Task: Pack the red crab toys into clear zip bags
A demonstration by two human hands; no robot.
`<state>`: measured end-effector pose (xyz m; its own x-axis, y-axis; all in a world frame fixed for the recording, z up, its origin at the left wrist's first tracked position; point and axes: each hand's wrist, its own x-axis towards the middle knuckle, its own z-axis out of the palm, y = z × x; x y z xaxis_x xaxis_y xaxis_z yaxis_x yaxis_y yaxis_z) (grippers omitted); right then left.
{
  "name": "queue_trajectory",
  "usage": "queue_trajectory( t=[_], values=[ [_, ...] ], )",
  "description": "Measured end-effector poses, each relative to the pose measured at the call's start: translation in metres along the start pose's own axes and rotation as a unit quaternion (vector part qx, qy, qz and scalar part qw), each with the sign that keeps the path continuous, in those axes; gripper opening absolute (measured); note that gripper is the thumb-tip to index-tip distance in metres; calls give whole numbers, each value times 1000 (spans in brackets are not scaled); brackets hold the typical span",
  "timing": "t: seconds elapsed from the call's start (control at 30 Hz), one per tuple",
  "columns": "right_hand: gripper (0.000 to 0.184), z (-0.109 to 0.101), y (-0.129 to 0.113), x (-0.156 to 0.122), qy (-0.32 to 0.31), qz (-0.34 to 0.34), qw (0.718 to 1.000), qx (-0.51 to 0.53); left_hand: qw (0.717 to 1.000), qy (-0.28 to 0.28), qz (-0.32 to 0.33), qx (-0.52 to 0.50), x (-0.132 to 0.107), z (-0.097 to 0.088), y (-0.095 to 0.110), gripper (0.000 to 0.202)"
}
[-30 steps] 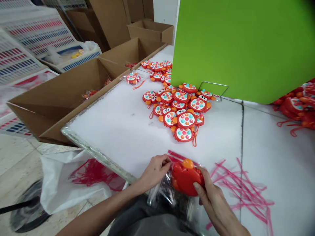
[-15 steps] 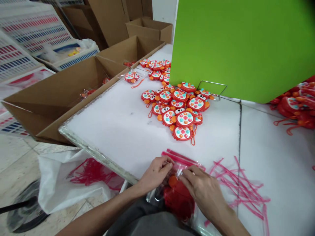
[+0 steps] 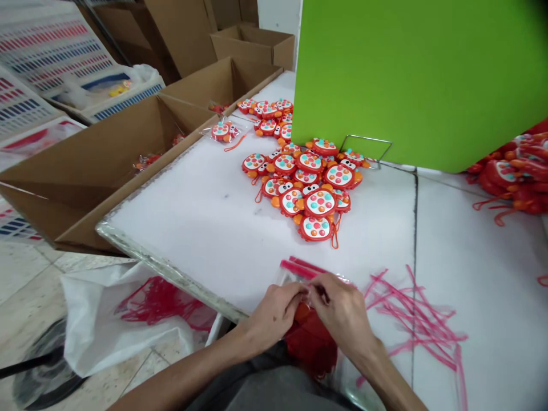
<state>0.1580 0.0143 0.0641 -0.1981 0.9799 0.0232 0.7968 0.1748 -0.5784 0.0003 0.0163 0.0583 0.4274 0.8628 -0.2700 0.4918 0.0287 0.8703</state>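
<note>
At the table's front edge, close to my body, a clear plastic bag [image 3: 340, 365] holds a red toy [image 3: 311, 342] with an orange part at its top. My left hand [image 3: 274, 311] pinches the bag's upper edge with thumb and forefinger. Right beside it, my right hand [image 3: 342, 311] is closed on the same edge, fingertips almost touching the left ones. Just beyond my hands lie flat clear bags with pink top strips [image 3: 299, 268], partly covered. A pile of red crab-like toys [image 3: 319, 202] with coloured dots and cord loops sits farther up the table.
Loose pink strips [image 3: 422, 319] lie to the right. A bagged toy [image 3: 225, 131] rests near open cardboard boxes [image 3: 107, 160] along the left edge. A green panel [image 3: 411, 80] stands at the back, with more red toys [image 3: 514, 177] right of it. A white sack [image 3: 89, 319] hangs below left.
My right hand has moved left and slightly up, so both hands now meet at the bag's top edge. The view has shifted slightly.
</note>
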Motion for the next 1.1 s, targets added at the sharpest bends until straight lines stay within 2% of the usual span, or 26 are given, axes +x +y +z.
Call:
queue_trajectory(
  t=[0.1, 0.2, 0.27, 0.3, 0.33, 0.4, 0.47, 0.5, 0.57, 0.63, 0.73, 0.87, 1.0, 1.1],
  values=[
    [11, -25, 48, -19, 21, 134, 991, -8, 999, -5, -21, -39, -1, -5, -6, 22],
    [17, -57, 114, -56, 34, 289, 945, -151, 992, -5, -56, -110, 1, -8, -13, 16],
    [22, -77, 146, -81, -3, 341, 912, -226, 987, -9, -66, -148, 3, -9, -15, 14],
    [25, -84, 153, -91, -15, 343, 905, -252, 984, -11, -71, -165, 3, -9, -15, 14],
    [27, -90, 154, -99, -16, 334, 903, -270, 980, -15, -77, -181, 4, -9, -15, 14],
    [30, -95, 139, -103, 26, 290, 918, -271, 973, -21, -89, -212, 4, -10, -12, 14],
    [27, -91, 111, -94, 79, 236, 947, -202, 966, -28, -100, -235, 4, -11, -8, 16],
    [23, -86, 96, -85, 82, 214, 963, -140, 964, -29, -103, -244, 4, -11, -7, 16],
    [21, -72, 72, -66, 20, 189, 982, -6, 960, -29, -108, -258, 4, -11, -6, 17],
    [24, -54, 58, -47, -70, 187, 975, 100, 958, -25, -110, -262, 3, -11, -6, 16],
    [23, -32, 57, -29, -136, 188, 948, 218, 958, -26, -105, -265, 2, -11, -11, 16],
    [8, -22, 68, -26, -137, 158, 929, 303, 959, -34, -96, -264, 0, -12, -17, 15],
    [10, -20, 73, -35, -112, 150, 936, 298, 957, -37, -113, -266, 3, -15, -19, 11],
    [18, -15, 67, -40, -88, 142, 957, 236, 970, -20, -106, -218, 6, -13, -19, 14]
  ],
)
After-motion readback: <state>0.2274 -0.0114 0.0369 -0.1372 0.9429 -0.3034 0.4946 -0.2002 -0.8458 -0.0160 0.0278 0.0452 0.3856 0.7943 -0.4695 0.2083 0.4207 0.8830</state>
